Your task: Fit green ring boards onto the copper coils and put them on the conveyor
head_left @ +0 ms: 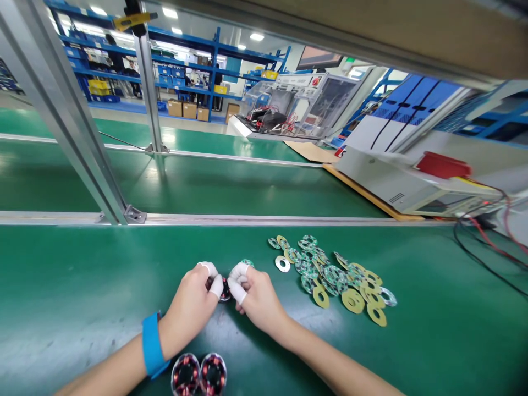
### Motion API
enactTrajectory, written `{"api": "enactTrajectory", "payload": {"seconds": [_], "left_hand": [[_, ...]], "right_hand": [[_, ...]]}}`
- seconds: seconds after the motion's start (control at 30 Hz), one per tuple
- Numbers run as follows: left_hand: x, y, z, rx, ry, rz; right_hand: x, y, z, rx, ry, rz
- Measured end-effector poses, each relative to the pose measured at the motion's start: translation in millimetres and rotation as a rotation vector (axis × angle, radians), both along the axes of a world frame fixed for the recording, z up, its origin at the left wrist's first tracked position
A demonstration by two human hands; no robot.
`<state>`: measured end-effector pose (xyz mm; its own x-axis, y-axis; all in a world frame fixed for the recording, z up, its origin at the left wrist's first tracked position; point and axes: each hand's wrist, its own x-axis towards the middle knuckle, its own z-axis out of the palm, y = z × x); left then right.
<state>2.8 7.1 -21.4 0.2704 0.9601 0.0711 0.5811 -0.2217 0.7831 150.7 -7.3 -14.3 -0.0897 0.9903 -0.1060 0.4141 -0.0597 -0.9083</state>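
A small motor stator point(225, 290) with dark core and copper-red windings sits between my two hands, partly hidden by fingertips. My left hand point(192, 302) grips its left side, thumb and forefinger closed in white finger cots; a blue band point(153, 345) circles that wrist. Also in white finger cots, my right hand point(262, 300) is pinched closed at the stator's right edge. Just beyond those fingers shows a green ring-shaped circuit board point(247, 263), partly covered. Two more wound stators point(185, 375) lie side by side near the bottom edge, below my left forearm.
Right of my hands spreads a loose pile of ring circuit boards point(325, 272), green or yellow side up. An aluminium frame post point(78, 121) and rail point(231, 220) bound the green bench top. A grey equipment box point(396, 181) with cables point(487, 258) stands at right.
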Motion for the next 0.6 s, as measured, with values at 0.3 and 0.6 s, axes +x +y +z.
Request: {"api": "enactTrajectory", "payload": {"seconds": [0.3,0.6], "left_hand": [[2,1,-3.1,-0.047,-0.093,0.016],[-16,4,20.7,0.047,-0.010,-0.098]], "right_hand": [[-4,-1,-3.4,-0.068,0.132,-0.052],[62,32,21.4,0.044,-0.114,0.108]]}}
